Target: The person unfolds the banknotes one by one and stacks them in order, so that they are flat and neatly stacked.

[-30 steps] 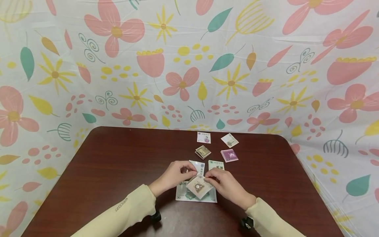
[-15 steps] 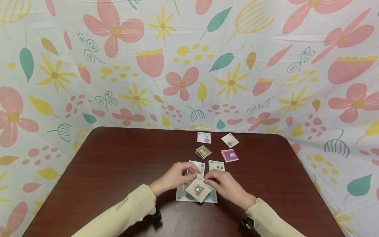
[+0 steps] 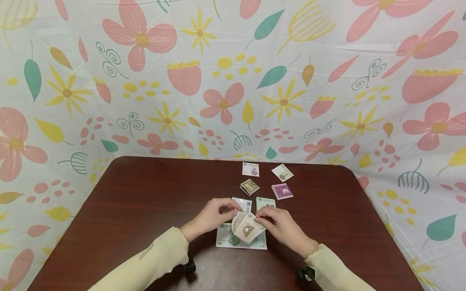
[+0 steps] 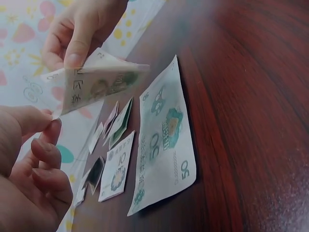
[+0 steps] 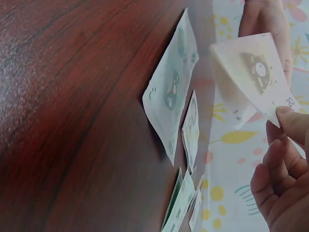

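Note:
Both hands hold a brownish play banknote (image 3: 251, 231), creased along a fold, above the table. The left hand (image 3: 212, 215) pinches one edge between thumb and index finger, its other fingers curled, as the left wrist view shows. At the opposite edge the right hand (image 3: 284, 228) pinches a corner marked 20 (image 5: 290, 102) in the right wrist view. The note partly opens along its fold, with a bear-like picture on its outer face. Below it lies a larger green 50 banknote (image 3: 223, 241), flat and partly hidden by the held note.
Just beyond the hands lie a bluish 10 note (image 4: 117, 166) and a folded green note (image 3: 265, 201). Farther back are a folded brown note (image 3: 250, 186), a purple note (image 3: 282, 191), a 5 note (image 3: 251, 169) and a pale note (image 3: 282, 172). A floral cloth (image 3: 223, 133) hangs behind the table (image 3: 153, 190).
The held banknote has turned and its folded halves have spread apart. Its lower corner has shifted up and right. The right hand has moved slightly right; the left hand slightly left.

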`<state>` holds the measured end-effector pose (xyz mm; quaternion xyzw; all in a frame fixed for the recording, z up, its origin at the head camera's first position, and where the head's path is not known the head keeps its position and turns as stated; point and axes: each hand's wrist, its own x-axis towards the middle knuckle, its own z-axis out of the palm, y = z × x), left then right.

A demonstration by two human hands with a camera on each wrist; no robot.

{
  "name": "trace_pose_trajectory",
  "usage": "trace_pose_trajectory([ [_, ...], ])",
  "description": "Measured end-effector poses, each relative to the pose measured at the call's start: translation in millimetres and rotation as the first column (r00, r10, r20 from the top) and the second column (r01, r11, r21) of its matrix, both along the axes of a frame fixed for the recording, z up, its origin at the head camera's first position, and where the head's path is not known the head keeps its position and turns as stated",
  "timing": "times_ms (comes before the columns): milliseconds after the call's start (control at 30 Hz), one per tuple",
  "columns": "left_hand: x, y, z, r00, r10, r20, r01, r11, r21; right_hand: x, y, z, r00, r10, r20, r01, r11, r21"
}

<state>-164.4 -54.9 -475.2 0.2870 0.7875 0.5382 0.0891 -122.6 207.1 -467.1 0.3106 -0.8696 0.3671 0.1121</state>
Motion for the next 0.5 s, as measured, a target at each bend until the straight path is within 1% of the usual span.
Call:
trace_pose_trajectory([
  [133,-0.7,-3.4,-1.9,1.0,0.013,0.007,-0.013,1.0,0.005,0.1,2,0.9,1.0,-0.008,-0.023,0.008,1.0,-0.014],
  [300,-1.6,-8.3,-3.4,1.0,0.01,0.013,-0.01,1.0,0.006,0.0,6,0.4,0.998,-0.005,-0.063,0.002,0.999,-0.049],
  [433,-1.0,-12.3,-1.9,0.999,0.003,0.039,-0.003,1.0,0.007,0.2,10,0.0,0.997,-0.019,-0.081,0.014,0.997,-0.07],
  [500,-0.5,-13.6,-1.3,0.998,-0.002,0.07,0.0,1.0,0.02,0.4,12,0.5,0.996,-0.033,-0.08,0.027,0.997,-0.077],
])
